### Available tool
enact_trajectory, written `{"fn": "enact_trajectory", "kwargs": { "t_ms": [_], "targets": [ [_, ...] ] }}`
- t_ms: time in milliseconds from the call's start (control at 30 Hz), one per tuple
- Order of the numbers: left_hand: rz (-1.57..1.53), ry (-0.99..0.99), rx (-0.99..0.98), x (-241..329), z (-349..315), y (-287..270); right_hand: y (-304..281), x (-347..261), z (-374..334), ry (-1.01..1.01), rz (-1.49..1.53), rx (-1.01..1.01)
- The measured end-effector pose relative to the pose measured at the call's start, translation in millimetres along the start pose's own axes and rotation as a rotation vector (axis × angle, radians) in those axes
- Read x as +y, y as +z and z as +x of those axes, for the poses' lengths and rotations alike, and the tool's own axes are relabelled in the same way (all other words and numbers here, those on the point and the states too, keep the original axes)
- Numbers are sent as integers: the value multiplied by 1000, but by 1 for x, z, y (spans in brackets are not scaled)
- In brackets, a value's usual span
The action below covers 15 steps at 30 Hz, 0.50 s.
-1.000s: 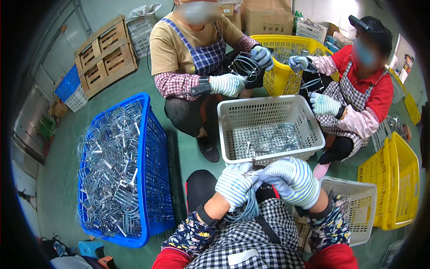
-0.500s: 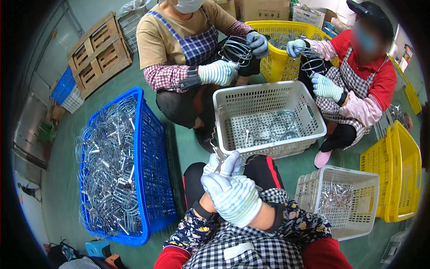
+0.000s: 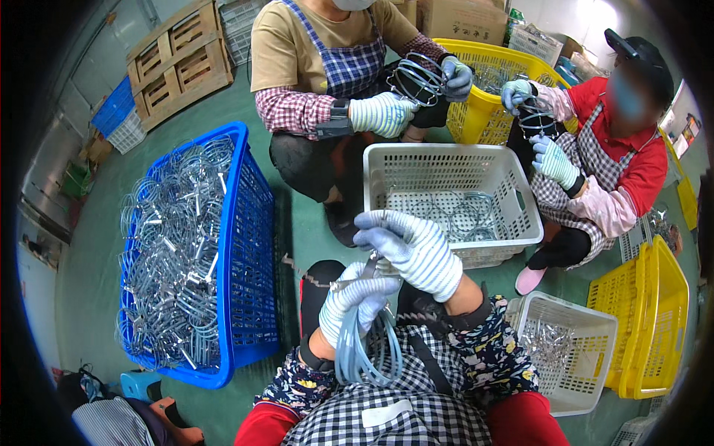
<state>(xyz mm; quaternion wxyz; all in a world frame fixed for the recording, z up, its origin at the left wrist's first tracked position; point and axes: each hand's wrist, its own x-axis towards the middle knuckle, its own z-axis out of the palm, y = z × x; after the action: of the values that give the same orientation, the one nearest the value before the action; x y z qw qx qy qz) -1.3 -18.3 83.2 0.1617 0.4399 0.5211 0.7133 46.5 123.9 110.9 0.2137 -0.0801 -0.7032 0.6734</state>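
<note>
My left hand (image 3: 353,303), in a striped glove, is closed around a bundle of blue-grey metal wire rings (image 3: 364,353), which hangs over my lap. A thin zigzag metal strip (image 3: 303,273) sticks out leftward from this hand. Between the two hands stands a small flat metal piece (image 3: 370,264). My right hand (image 3: 420,253), gloved as well, is just above and right of it with fingers bent and pressed together. What its fingertips hold is too small to make out.
A blue crate (image 3: 242,297) heaped with wire rings stands left. Ahead is a white crate (image 3: 446,154) with some rings. Small metal parts lie in a white crate (image 3: 584,386) right, beside stacked yellow crates (image 3: 654,320). Two co-workers handle rings (image 3: 416,80) beyond.
My hands have moved apart, the right one up and to the right. The ring bundle now shows below my left hand. The view has shifted slightly.
</note>
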Motion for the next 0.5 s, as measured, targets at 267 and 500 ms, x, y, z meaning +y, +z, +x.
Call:
{"fn": "enact_trajectory", "kwargs": {
  "t_ms": [267,500],
  "targets": [
    [240,63,-44,-11,-7,-8,2,21,7,296,334,-30],
    [-1145,-553,-19,4,9,-21,2,-42,-34,-142,-8,-351]
  ]
}}
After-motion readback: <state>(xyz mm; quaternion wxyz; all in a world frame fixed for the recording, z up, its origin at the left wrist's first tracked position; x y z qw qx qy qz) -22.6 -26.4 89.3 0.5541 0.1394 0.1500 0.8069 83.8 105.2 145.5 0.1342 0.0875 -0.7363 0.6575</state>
